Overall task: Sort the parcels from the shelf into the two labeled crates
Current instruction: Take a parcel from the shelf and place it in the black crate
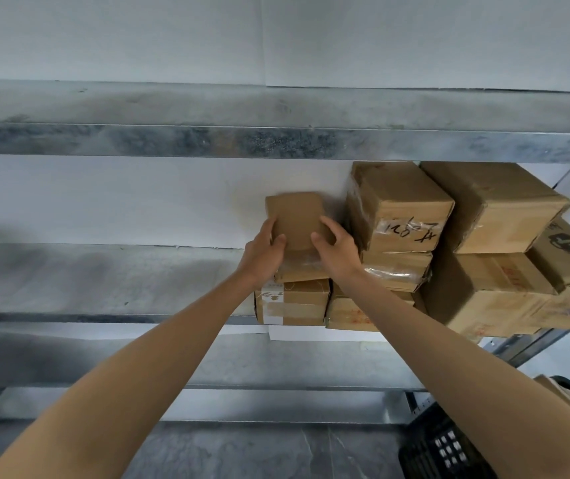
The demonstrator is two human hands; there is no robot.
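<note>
Small plain brown parcel, clear tape at front edge, atop stack on shelf, beside bigger boxes. Left grip, right grip curled round its sides. Black crate lower right; contents unclear.

The shelf is galvanised sheet metal, grey and mottled, with a dull, patchy sheen. The small parcel on top of the left stack is plain brown cardboard, matt and smooth. The handwritten parcel to its right is the same cardboard under clear, glossy, wrinkled tape. The labelled parcel below carries matt white paper and tan tape strips. The crate at near right is black plastic lattice. The floor looks like grey veined stone.
</note>
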